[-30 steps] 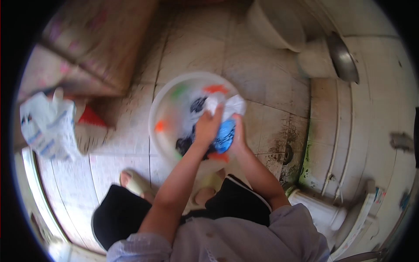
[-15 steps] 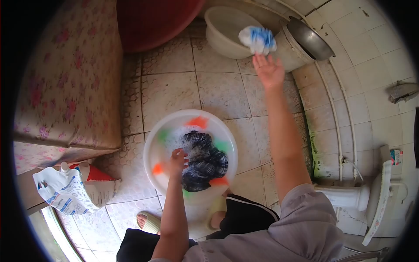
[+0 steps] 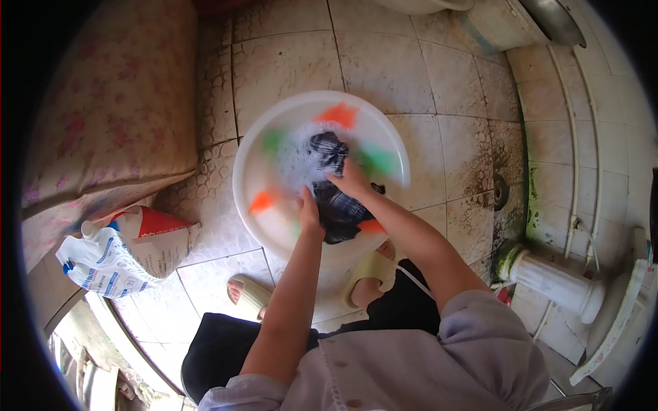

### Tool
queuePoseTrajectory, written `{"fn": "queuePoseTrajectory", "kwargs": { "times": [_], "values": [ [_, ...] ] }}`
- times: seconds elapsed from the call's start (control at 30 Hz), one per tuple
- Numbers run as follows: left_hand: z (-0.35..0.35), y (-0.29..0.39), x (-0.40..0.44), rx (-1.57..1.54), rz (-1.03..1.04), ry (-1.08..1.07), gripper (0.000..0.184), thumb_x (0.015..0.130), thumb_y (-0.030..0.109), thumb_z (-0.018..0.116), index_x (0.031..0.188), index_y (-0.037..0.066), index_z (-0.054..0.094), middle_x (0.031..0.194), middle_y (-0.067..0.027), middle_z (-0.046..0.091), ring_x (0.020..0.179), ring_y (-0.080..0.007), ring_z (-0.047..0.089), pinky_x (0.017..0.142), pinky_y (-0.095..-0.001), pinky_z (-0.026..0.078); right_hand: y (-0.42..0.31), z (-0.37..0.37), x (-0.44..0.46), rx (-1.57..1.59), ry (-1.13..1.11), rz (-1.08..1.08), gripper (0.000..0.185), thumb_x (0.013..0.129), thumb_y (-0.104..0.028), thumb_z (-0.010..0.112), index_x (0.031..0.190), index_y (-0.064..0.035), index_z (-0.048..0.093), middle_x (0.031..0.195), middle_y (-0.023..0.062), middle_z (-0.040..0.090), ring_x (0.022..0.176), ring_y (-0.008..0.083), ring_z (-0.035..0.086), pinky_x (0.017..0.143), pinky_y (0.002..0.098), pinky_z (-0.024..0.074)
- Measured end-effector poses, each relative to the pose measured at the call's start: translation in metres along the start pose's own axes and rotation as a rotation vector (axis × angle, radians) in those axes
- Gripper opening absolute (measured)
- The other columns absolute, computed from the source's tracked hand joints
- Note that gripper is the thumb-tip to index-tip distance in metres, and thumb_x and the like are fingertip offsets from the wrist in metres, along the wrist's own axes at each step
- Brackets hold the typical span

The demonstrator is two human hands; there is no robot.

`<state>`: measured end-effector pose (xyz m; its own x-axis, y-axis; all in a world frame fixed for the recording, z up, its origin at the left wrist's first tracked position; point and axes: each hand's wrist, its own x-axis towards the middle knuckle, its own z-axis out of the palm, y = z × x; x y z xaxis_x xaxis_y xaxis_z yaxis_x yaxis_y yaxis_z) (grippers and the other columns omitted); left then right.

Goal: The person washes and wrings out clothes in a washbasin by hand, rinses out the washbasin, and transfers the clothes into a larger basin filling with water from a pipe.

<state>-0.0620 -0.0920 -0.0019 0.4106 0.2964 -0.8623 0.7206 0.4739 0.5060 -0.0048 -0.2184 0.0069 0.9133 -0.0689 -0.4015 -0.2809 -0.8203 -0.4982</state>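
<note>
A white wash basin [image 3: 245, 164] with orange and green patches stands on the floor in front of me, holding soapy water. In it lies a dark plaid garment [image 3: 339, 205], wet and bunched up, with suds [image 3: 295, 161] along its left side. My right hand [image 3: 351, 179] is closed on the upper part of the garment. At the garment's left edge, my left hand [image 3: 310, 211] is closed on the cloth, its fingertips partly hidden.
A white and blue printed bag [image 3: 106, 264] sits at left beside a flower-patterned cover [image 3: 116, 116]. A pale tub [image 3: 425, 5] and a metal bowl [image 3: 558, 20] are cut off at the top. Pipes [image 3: 572, 137] and a white pedestal [image 3: 558, 281] line the right wall.
My right hand, which was stretched out open beside a blue-and-white cloth near the far tub, has come back to the plaid garment. The view has tilted down, and the far tub is mostly out of sight.
</note>
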Motion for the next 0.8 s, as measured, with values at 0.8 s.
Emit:
{"fn": "queuePoseTrajectory", "kwargs": {
  "times": [0.8],
  "values": [
    [-0.007,0.085,0.001,-0.357,-0.148,-0.552,0.057,0.086,0.051,0.048,0.122,0.007,0.047,0.117,-0.0104,0.054,0.105,-0.0279,0.052,0.092,-0.0397,0.040,-0.054,0.041,0.001,0.542,0.097,-0.354,0.036,0.074,-0.030,0.064,0.099,-0.0052,0.055,0.081,0.0181,0.061,0.080,0.0361,0.059,0.071,0.0413,0.0471]
  ]
}}
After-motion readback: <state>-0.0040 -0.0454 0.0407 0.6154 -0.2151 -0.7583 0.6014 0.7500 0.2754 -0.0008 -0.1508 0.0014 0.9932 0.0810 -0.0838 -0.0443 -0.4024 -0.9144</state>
